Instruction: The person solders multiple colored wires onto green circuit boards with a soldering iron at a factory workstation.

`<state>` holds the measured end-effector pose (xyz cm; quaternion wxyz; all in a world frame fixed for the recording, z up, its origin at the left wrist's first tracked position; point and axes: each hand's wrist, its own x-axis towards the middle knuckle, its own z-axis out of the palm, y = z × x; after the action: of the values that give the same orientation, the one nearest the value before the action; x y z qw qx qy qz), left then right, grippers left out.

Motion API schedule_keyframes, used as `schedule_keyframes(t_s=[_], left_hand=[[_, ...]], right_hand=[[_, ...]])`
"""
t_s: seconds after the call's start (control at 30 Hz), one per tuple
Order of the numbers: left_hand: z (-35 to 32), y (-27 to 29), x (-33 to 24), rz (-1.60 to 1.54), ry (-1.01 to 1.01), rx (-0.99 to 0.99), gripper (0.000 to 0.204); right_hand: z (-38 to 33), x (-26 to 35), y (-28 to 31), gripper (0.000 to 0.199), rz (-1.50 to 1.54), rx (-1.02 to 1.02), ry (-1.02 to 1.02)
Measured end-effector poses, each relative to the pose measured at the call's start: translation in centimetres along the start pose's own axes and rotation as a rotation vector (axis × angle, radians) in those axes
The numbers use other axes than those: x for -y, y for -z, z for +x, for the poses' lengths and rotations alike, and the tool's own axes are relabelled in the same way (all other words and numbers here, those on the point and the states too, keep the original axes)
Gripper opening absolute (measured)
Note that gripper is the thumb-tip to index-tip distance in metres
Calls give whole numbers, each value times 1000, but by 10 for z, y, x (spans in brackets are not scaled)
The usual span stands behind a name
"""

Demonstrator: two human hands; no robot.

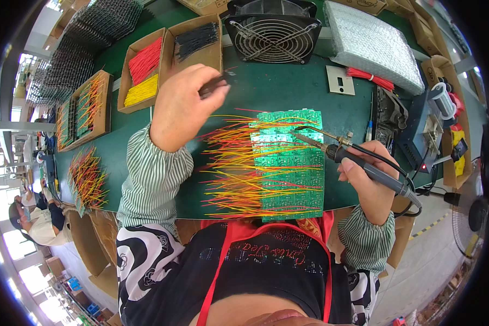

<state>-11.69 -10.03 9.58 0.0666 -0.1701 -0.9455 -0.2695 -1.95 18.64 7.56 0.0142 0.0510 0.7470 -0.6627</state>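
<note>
Circuit boards [290,163], bright green and joined into one tall panel, lie on the dark green bench [288,87] just in front of the person, reaching from mid-bench to its near edge. Red and yellow wires [231,163] fan out from the panel's left side in dense, roughly level rows. Over the panel's upper right corner hangs a soldering iron [358,163], dark-handled with a thin metal tip pointing left, gripped in the closed right hand [370,182]. Above the wires, the left hand [182,106] is curled shut around a small bunch of black wires [214,86].
</note>
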Motion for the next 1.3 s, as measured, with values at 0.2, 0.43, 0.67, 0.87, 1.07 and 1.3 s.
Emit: schedule_keyframes(t_s=[0.2, 0.43, 0.67, 0.87, 1.07, 1.3], left_hand=[[-7, -41, -16, -160, -268, 258, 17], [-3, -54, -16, -168, -239, 324, 19], [-1, -55, -17, -184, -232, 340, 18], [0, -54, -16, -204, -242, 343, 18], [0, -53, -19, -169, -206, 374, 19], [9, -23, -12, 131, -169, -12, 13]], right_hand=[[2, -2, -2, 16, 26, 2, -6], [5, -3, -4, 17, 37, 6, -11], [11, -8, -5, 18, -5, 17, 7], [8, -2, -1, 18, 10, 23, 10], [4, -1, 7, 19, 20, -25, -14], [-2, -2, 13, 19, 5, -62, -35]])
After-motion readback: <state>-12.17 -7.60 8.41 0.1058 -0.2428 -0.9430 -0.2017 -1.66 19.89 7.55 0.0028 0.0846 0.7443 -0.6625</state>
